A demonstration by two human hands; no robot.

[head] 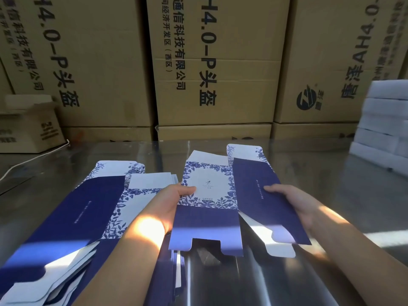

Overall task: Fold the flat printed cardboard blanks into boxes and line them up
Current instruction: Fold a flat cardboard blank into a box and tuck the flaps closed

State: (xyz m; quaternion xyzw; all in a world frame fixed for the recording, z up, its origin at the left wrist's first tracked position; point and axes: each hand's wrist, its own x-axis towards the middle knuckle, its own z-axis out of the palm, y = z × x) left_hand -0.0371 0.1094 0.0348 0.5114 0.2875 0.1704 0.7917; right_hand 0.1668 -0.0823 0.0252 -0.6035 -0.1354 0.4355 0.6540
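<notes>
Fingers, L hand (170, 203) & R hand (303, 207), grip blank (209, 184); stack (88, 208) beside, cartons (216, 69) behind.

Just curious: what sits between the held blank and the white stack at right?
Only bare shiny tabletop separates held blank and white stack, in the head view.

- A shiny, reflective metal table (364, 195) fills the lower half of the frame, with sunlit patches on the lower right.
- A fanned stack of flat blanks (66, 217), dark blue with white floral panels, lies on it at lower left.
- A pile of pale boxes (382, 129) stands at the right edge.
- A thin white cable (26, 161) crosses the left.
</notes>
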